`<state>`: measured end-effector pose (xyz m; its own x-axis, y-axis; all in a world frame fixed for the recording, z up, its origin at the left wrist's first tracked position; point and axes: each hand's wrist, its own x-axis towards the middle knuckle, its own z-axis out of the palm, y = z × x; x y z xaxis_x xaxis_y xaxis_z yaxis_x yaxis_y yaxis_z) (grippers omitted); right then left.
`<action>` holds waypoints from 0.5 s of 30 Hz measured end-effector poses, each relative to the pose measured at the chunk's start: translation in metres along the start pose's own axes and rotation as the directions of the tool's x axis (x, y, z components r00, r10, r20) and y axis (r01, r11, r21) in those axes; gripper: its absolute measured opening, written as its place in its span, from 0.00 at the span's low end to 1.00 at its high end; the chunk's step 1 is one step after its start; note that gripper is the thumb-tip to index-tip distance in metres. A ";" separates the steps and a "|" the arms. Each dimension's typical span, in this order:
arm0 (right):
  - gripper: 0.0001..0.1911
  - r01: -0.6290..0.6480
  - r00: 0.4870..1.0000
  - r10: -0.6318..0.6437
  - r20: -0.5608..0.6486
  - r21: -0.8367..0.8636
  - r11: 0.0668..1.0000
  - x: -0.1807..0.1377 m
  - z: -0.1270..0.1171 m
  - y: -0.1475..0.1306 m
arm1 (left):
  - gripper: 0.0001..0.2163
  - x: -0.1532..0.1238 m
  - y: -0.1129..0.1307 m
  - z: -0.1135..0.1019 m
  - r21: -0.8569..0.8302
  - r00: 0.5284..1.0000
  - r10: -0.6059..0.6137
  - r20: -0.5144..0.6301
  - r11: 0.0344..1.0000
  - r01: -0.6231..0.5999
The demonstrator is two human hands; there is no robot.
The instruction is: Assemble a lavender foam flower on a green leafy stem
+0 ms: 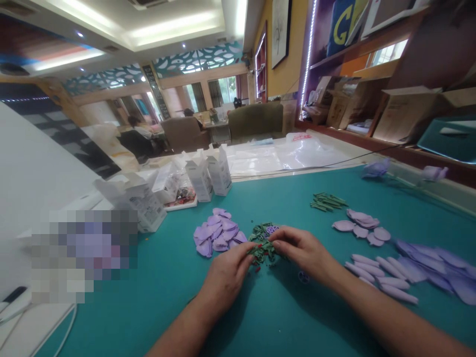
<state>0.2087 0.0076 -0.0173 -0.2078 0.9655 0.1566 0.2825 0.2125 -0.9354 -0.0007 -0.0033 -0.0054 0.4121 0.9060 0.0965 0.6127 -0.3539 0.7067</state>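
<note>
Both my hands meet at a loose heap of small green parts (pixel 261 232) on the teal mat, with a few red bits (pixel 258 269) among them. My left hand (pixel 227 275) comes in from the left, thumb and forefinger pinched at the heap's near side. Opposite it, my right hand (pixel 307 252) also pinches at the green parts. What exactly sits between the fingertips is too small to make out. A purple spoked wheel (pixel 272 229) lies at the top of the heap. Another purple wheel (pixel 303 276) is partly visible below my right hand.
Lilac petal-shaped pieces (pixel 215 232) are piled left of the heap. To the right lie green sticks (pixel 327 202), pale oval pieces (pixel 360 230), long lilac pieces (pixel 394 282) and larger purple pieces (pixel 442 267). White boxes (pixel 201 179) stand at the back left. A blurred patch covers the left side.
</note>
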 end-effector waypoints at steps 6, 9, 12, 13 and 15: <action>0.11 0.001 1.000 -0.001 0.000 0.080 0.997 -0.001 0.002 -0.001 | 0.15 -0.002 0.003 0.000 0.054 1.000 0.009 0.005 0.999 -0.009; 0.10 0.007 1.000 -0.010 0.026 0.086 0.996 -0.001 0.003 0.000 | 0.14 -0.002 0.003 0.001 0.094 1.000 0.006 0.010 0.996 -0.007; 0.09 0.015 0.999 -0.018 0.031 0.096 0.995 -0.001 0.006 0.001 | 0.14 -0.002 0.003 0.001 0.094 1.000 0.013 0.023 0.995 -0.015; 0.09 0.016 0.999 -0.019 0.031 0.103 0.995 -0.001 0.006 0.002 | 0.14 -0.002 0.004 0.001 0.094 1.000 0.013 0.027 0.995 -0.016; 0.09 0.018 0.999 -0.022 0.032 0.113 0.993 -0.002 0.008 0.002 | 0.14 -0.002 0.004 0.001 0.094 1.000 0.012 0.029 0.995 -0.015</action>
<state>0.2024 0.0054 -0.0223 -0.2437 0.9553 0.1672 0.1710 0.2120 -0.9622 0.0016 -0.0067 -0.0039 0.4387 0.8946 0.0848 0.6671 -0.3874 0.6364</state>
